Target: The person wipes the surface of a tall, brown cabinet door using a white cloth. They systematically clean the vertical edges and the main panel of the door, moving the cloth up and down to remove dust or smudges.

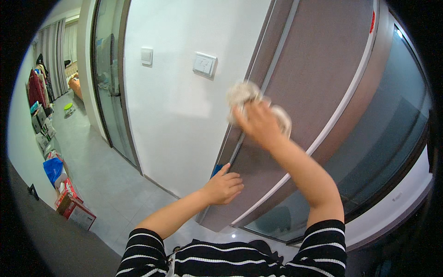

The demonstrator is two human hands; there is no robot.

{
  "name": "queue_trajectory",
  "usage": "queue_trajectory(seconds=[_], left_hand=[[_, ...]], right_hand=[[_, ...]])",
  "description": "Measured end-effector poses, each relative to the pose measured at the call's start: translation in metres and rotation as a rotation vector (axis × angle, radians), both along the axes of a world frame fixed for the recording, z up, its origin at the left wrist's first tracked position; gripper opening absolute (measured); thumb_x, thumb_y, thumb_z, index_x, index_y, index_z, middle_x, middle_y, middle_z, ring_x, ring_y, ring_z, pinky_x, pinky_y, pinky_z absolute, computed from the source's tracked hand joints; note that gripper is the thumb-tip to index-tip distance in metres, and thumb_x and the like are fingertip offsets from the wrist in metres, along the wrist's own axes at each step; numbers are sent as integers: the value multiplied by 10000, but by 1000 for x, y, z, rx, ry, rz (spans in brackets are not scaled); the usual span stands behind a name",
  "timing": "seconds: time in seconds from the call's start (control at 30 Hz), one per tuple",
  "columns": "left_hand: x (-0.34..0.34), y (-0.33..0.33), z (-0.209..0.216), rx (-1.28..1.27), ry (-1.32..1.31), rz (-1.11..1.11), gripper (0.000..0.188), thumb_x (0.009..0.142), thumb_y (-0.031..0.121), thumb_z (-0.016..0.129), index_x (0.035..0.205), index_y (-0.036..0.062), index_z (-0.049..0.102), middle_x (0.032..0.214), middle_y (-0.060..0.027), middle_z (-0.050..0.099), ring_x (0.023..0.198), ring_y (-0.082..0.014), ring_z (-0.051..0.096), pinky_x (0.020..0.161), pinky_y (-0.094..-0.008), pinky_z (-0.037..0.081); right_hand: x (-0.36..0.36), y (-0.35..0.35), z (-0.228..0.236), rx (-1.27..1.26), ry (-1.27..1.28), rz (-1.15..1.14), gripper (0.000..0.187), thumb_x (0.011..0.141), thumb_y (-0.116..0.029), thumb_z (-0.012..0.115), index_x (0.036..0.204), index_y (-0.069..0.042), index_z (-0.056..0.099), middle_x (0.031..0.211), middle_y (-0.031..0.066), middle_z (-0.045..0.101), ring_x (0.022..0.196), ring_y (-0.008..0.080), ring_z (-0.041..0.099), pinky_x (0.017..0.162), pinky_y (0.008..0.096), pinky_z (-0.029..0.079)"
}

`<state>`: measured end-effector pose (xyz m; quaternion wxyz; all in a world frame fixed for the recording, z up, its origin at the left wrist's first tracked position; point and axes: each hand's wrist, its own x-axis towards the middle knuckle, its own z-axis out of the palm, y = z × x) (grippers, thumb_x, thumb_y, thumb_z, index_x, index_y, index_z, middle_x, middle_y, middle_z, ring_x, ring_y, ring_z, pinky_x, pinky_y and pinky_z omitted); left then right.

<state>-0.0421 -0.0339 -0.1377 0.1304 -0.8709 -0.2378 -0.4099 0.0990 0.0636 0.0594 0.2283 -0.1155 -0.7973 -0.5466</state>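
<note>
Left hand (224, 186) lies flat, ungripping, on door frame (295, 92); right hand (258, 122) clutches pale cloth (242, 92) (crumpled).

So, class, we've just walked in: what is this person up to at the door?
A person in a striped top presses a crumpled pale cloth against the brown door panel with the right hand, by its pale trim strip. The left hand rests flat lower down on the door's edge, fingers spread and empty. Two wall switches sit on the white wall beside it.
</note>
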Motion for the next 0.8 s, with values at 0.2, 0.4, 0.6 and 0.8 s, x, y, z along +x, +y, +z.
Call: queue_trajectory(seconds=[0.2, 0.4, 0.6, 0.8], left_hand=[[-20, -10, -7, -30, -159, 3, 196, 760, 143, 741, 944, 104, 685, 1011, -39, 678, 1031, -237, 628, 1085, -518, 330], [-31, -24, 14, -292, -863, 8, 770, 739, 297, 822, 1353, 76, 414, 1324, -168, 469, 1200, -310, 516, 1035, -500, 389], [-7, -8, 64, -71, -587, 184, 1375, 625, 367, 909, 1523, 56, -85, 1520, -204, 171, 1356, -325, 354, 1075, -489, 358], [8, -1, 100, -266, -1031, -273, 1069, 735, 133, 826, 1508, -4, 102, 1426, -185, 397, 1314, -284, 429, 1089, -389, 364]], right_hand=[[5, -20, -115, -559, -334, -91, 437, 875, -238, 561, 1279, -75, 532, 940, 144, 648, 885, 255, 611, 808, 419, 454], [-35, -40, -50, -1335, 1031, 476, 513, 917, -380, 647, 1275, -46, 493, 961, 132, 645, 914, 226, 628, 794, 374, 506], [-50, -74, -51, -2077, 1279, 684, 566, 972, -426, 564, 1329, -21, 394, 1094, 80, 597, 933, 140, 600, 794, 258, 504], [-7, -80, -38, -1718, 940, 483, 441, 980, -382, 548, 1262, -44, 533, 1198, 117, 569, 1131, 209, 540, 966, 361, 443]])
